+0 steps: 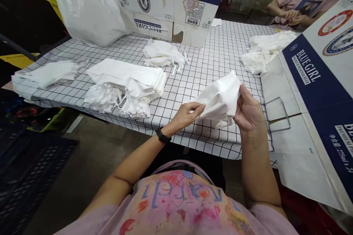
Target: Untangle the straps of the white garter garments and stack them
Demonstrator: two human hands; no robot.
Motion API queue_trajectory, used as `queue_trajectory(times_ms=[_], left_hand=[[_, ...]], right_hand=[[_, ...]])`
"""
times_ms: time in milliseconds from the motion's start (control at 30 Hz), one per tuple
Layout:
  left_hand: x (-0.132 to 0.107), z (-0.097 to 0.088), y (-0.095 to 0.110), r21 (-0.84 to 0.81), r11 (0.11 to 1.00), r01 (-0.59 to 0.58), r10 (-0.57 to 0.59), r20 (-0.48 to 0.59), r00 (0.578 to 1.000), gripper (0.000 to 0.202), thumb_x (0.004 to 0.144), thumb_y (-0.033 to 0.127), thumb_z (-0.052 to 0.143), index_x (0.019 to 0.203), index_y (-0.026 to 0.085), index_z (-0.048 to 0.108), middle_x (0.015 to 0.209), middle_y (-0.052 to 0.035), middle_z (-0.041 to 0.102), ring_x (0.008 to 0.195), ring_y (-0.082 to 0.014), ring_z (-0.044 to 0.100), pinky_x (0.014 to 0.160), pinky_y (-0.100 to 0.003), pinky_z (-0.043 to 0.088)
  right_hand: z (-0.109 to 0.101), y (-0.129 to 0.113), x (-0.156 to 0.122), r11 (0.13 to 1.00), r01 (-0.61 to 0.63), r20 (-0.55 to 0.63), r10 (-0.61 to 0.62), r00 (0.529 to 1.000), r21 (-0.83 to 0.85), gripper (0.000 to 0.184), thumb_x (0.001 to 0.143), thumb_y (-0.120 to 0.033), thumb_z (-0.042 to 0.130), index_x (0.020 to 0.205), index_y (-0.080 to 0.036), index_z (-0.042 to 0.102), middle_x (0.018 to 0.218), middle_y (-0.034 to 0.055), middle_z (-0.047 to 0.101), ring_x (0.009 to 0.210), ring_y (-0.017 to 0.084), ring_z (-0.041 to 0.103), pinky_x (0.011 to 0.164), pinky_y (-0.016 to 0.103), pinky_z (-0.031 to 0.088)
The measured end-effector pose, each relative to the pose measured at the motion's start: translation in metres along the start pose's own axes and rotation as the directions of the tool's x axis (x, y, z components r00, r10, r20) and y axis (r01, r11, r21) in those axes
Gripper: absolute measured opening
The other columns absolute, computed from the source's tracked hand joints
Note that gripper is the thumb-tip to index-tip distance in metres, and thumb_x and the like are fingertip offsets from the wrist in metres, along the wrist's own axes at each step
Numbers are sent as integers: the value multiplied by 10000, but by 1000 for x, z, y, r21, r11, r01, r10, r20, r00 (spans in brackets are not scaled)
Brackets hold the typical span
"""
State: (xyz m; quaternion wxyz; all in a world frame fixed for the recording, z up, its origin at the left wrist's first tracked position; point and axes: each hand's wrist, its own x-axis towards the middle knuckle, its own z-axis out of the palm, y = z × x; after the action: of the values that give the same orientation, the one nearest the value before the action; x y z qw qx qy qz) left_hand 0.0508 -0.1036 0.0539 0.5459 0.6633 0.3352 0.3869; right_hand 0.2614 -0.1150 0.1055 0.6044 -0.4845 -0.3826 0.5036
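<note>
A thin white cloth piece (219,97) is stretched between my hands just above the near edge of the table. My left hand (190,113), with a black band on its wrist, pinches the left corner between thumb and fingers. Gripping the opposite side, my right hand (249,110) has its thumb on top and its fingers partly hidden behind the cloth. Folds cover the middle of the piece, so its full shape cannot be made out. Left of my hands lies a thick stack of similar white cloth pieces (124,73), with gathered, strap-like ends hanging toward me.
Loose white piles lie at the far left (49,71), the middle (164,54) and the right (267,49) of the checked table (176,88). Printed cartons stand behind (165,3) and at right (311,91), near a metal loop (288,115). A plastic bag (88,11) and a co-worker (300,3) are beyond.
</note>
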Motion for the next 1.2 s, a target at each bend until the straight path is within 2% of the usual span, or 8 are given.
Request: queue_trajectory(times_ms=[100, 233, 367, 567, 767, 967, 1100, 1200], left_hand=[[4, 4, 7, -306, 951, 51, -33, 62, 998, 504, 1035, 614, 476, 1235, 223, 725, 1319, -99, 705, 1233, -248, 622, 1025, -399, 492], [12, 1, 15, -694, 683, 225, -129, 188, 974, 691, 968, 753, 480, 1442, 262, 590, 1189, -110, 754, 1066, -248, 699, 897, -399, 573], [18, -3, 17, -812, 519, 266, -260, 146, 955, 547, 930, 614, 663, 1314, 227, 615, 1058, -73, 746, 835, -165, 702, 743, -308, 582], [20, 1, 9, -847, 377, 375, -351, 244, 904, 521, 895, 607, 695, 1119, 138, 659, 958, -99, 717, 833, -190, 699, 728, -334, 591], [27, -14, 26, -774, 561, 294, -314, 130, 941, 181, 737, 180, 881, 848, 127, 748, 926, -52, 740, 864, -111, 660, 697, -186, 540], [46, -34, 54, -636, 749, 186, -172, 85, 981, 174, 796, 270, 868, 855, 138, 771, 863, -15, 722, 782, -87, 641, 699, -223, 512], [58, -38, 69, -597, 790, 139, -120, 71, 990, 158, 830, 271, 843, 841, 145, 749, 831, 2, 710, 754, -83, 643, 714, -238, 506], [63, -40, 77, -587, 799, 129, -118, 57, 991, 144, 867, 240, 803, 800, 134, 731, 780, 7, 678, 700, -68, 606, 667, -218, 479]], right_hand=[[5, -3, -3, 999, 10, 35, -9, 999, -30, 373, 901, -633, 659, 1026, -284, 691, 1138, 61, 782, 1258, 326, 685, 794, 443, 707], [7, -7, -4, 999, 13, 40, -11, 999, -35, 385, 890, -642, 668, 1028, -284, 697, 1197, 62, 774, 1324, 327, 642, 840, 448, 698], [8, -13, -3, 997, 64, 28, -62, 998, -44, 383, 916, -640, 633, 1066, -296, 704, 1243, 50, 760, 1384, 302, 596, 902, 436, 679], [10, -15, 3, 988, 141, 49, -138, 989, -68, 387, 929, -645, 607, 1080, -300, 695, 1236, 47, 753, 1417, 284, 564, 935, 419, 666], [4, -13, 10, 983, 172, 25, -170, 985, -71, 372, 939, -629, 603, 1056, -287, 692, 1242, 65, 748, 1435, 283, 545, 1003, 430, 637], [-8, -5, 26, 986, 137, -15, -139, 990, -99, 413, 915, -646, 631, 1063, -264, 683, 1200, 78, 754, 1300, 290, 656, 923, 398, 670], [-9, -8, 26, 997, 45, -35, -47, 998, -67, 471, 886, -683, 652, 1107, -267, 680, 1102, 66, 767, 1053, 264, 755, 765, 354, 692], [-8, -17, 18, 996, -15, 21, 17, 1000, -86, 488, 770, -538, 844, 1136, -255, 688, 1120, 54, 771, 931, 226, 761, 739, 326, 675]])
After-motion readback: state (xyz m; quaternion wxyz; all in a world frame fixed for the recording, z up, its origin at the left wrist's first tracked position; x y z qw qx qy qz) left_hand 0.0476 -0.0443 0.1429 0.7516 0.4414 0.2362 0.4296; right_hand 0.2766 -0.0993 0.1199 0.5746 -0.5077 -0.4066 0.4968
